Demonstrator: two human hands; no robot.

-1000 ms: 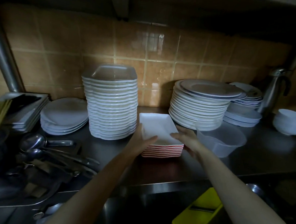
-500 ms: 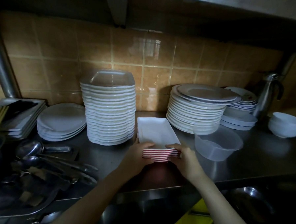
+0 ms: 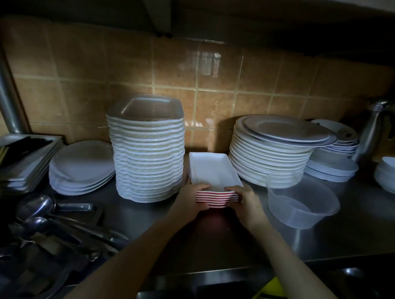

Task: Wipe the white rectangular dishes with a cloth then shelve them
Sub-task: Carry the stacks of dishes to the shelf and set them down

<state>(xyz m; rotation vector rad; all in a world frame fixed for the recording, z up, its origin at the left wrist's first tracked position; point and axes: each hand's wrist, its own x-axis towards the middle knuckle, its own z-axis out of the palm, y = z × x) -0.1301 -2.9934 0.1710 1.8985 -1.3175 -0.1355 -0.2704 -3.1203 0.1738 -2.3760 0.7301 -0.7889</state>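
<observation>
Tabletop: dim steel.
Left grip: you clasp the rectangular dishes at their near end.
Right grip: clasps the same stack.

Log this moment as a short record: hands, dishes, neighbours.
left hand: grips the near left corner of the dish stack
right hand: grips its near right corner
dish stack: white rectangular dishes, red undersides, over the steel counter
left neighbour: tall plate stack
right neighbour: round plate stack, clear plastic bowl
cloth: not seen
</observation>
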